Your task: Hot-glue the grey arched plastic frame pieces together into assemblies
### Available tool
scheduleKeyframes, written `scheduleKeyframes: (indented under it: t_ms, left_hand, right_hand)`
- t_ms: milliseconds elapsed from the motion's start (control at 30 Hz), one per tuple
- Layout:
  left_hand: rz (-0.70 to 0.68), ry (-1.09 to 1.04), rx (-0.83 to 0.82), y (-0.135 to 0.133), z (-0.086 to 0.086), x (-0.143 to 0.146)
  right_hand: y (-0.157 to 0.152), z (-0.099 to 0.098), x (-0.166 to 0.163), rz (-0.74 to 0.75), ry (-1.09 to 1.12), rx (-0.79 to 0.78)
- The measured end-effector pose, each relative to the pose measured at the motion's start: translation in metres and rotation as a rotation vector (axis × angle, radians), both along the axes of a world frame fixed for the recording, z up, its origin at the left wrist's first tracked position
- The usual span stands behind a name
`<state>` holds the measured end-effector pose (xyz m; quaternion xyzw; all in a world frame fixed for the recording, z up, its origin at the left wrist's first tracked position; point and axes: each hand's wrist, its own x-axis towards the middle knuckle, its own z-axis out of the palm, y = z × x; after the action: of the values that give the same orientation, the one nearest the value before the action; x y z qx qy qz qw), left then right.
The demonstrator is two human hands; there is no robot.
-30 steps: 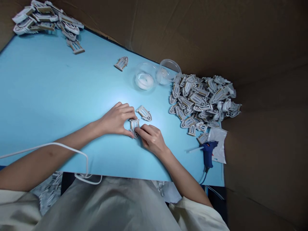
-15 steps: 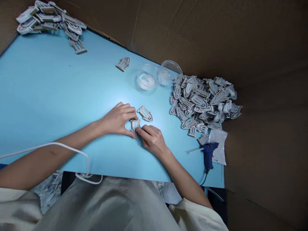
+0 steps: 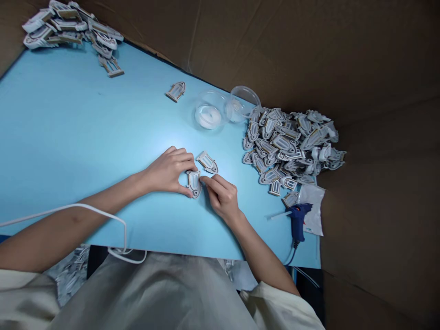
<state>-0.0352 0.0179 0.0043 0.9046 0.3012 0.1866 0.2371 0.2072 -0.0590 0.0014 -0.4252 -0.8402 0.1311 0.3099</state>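
Observation:
Between the thumb and fingers of my left hand [image 3: 172,172] is a small grey-white arched window-frame piece [image 3: 194,184], gripped at its two ends on the table. My right hand [image 3: 220,195] is closed in a pinch, its fingertips at the right edge of that piece. Whatever sits in the pinch, if anything, is too small to make out. A second arched piece [image 3: 207,162] lies just beyond, apart from both hands.
A large heap of arched pieces [image 3: 285,142] covers the right side. Beside it lie a blue glue gun [image 3: 298,222] and a plastic bag [image 3: 316,197]. Two clear cups [image 3: 209,117] stand at the back. Another pile [image 3: 68,27] is far left. A white cable [image 3: 85,206] crosses my left forearm.
My right fingertips have moved from over the middle of the held piece to its right edge, uncovering its face. My left hand and the piece look unmoved.

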Motion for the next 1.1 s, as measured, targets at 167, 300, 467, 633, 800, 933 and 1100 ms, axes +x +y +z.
scheduleKeyframes:
  t_ms: [167, 300, 467, 633, 800, 933, 1100]
  left_hand:
    - [-0.003, -0.001, -0.012, -0.0003, 0.0003, -0.0005]
    - [-0.008, -0.01, -0.007, -0.0004, 0.0004, 0.0]
    - [-0.005, -0.005, -0.017, -0.0006, 0.0009, 0.0001]
    - [-0.007, -0.005, 0.001, -0.0009, 0.0008, -0.0004]
    - [-0.009, 0.001, -0.006, -0.0006, 0.0005, -0.0004]
    - [-0.007, 0.018, -0.013, -0.0004, 0.0008, -0.0007]
    - [-0.008, 0.013, -0.012, 0.0, 0.0013, -0.0012]
  right_hand:
    - [-0.001, -0.0005, 0.0046, 0.11, 0.006, -0.001]
    - [-0.0005, -0.0011, 0.0034, 0.165, -0.098, 0.044]
    - [-0.0008, -0.0008, 0.0019, 0.189, -0.153, 0.117]
    - [0.0006, 0.0001, 0.001, 0.187, -0.184, 0.161]
    - [0.0019, -0.003, 0.007, 0.243, -0.219, 0.187]
    - [-0.0003, -0.006, 0.0095, 0.238, -0.227, 0.144]
    - [-0.0003, -0.0021, 0.0061, 0.162, 0.003, -0.001]
